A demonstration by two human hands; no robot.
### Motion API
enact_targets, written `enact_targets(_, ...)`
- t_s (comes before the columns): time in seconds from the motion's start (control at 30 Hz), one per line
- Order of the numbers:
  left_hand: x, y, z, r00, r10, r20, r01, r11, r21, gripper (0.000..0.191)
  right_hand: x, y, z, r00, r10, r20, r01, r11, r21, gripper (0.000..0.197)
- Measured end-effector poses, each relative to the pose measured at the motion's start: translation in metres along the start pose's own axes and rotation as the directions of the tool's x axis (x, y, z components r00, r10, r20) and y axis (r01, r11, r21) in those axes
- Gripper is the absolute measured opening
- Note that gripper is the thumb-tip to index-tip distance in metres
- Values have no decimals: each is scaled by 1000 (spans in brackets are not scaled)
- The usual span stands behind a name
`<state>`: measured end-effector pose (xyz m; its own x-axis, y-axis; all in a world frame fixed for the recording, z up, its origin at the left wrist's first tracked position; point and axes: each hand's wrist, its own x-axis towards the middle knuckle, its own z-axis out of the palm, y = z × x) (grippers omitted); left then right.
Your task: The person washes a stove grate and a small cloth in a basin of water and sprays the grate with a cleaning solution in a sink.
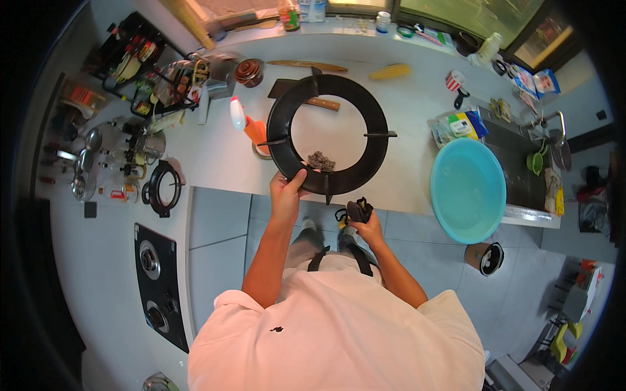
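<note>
My left hand [288, 188] grips the lower left rim of a round black pan support [374, 107] from a gas stove, its prongs pointing outward. The ring is raised in front of me above the white counter. Through its opening a steel wool scrubber [321, 162] shows on the countertop, close to the near rim. My right hand [368, 228] holds a crumpled dark cloth [359, 211] with some yellow on it, just below the ring and in front of the counter edge. Behind the ring lies a cleaver [323, 103], partly covered by it. A spray bottle [254, 128] with orange liquid stands left of the ring.
A light blue basin [468, 190] overhangs the counter's front edge beside the sink [518, 161]. At left, a second pan support [165, 188] lies near the gas hob [161, 286]. A brown lidded jar [249, 73] and a corn cob [390, 72] are at the back.
</note>
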<state>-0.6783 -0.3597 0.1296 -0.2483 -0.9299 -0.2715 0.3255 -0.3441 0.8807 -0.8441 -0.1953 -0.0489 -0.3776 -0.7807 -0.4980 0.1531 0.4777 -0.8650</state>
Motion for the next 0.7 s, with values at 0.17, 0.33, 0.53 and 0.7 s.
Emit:
enact_targets(0.17,31,-24,12,1000,-16,1,15,976,218,19,7,27,-18,989,-51,-136,55,998,31,59)
enact_targets(0.33,78,-51,13,993,-110,37,92,940,329,18,-3,4,-18,970,143,-198,-122,986,113,58)
enact_targets(0.53,118,-74,24,978,-180,102,122,900,418,21,-10,15,-18,917,47,-396,-49,999,4,63)
enact_targets(0.7,137,-89,27,960,-240,141,187,932,311,24,-27,1,-11,847,275,-455,-250,961,116,63)
